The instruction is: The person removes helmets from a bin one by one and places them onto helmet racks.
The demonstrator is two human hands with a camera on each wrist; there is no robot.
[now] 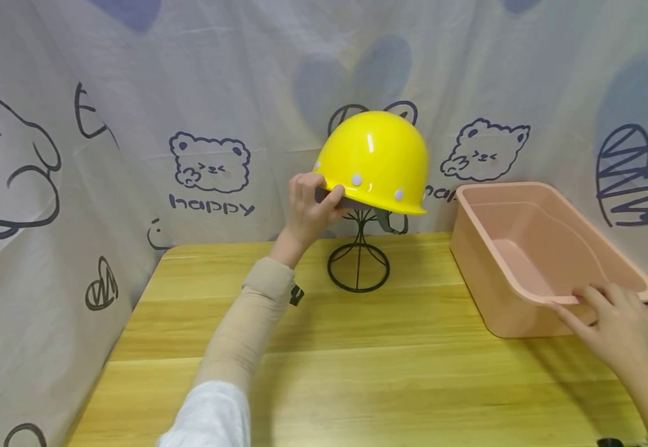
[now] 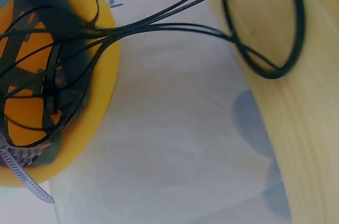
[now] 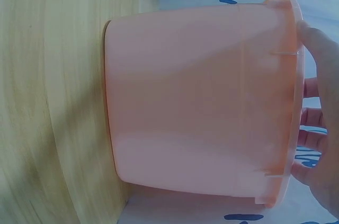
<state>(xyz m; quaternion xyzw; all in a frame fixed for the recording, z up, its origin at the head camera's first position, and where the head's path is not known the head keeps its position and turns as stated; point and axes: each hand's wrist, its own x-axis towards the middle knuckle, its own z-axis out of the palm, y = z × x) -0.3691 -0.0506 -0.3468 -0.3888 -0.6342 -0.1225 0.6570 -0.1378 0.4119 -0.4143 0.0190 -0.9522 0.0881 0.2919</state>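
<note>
A yellow hard hat (image 1: 377, 161) sits tilted on a black wire stand (image 1: 359, 290) at the back of the table. My left hand (image 1: 310, 208) pinches the hat's left brim, thumb in front. Seen from below in the left wrist view, the hat (image 2: 90, 139) shows dark inner straps, with the stand's wires (image 2: 175, 27) reaching up into it; the left hand is outside that view. At the right, my right hand (image 1: 617, 323) grips the near rim of a pink plastic bin (image 1: 480, 285). The right wrist view shows the bin's wall (image 3: 201, 102) and fingers curled over the rim.
The wooden table (image 1: 357, 379) ends at a printed cloth backdrop (image 1: 279, 93), which also hangs at the left. Behind my left forearm lies a small black thing (image 1: 297, 295), partly hidden. The bin stands upright near the table's right side.
</note>
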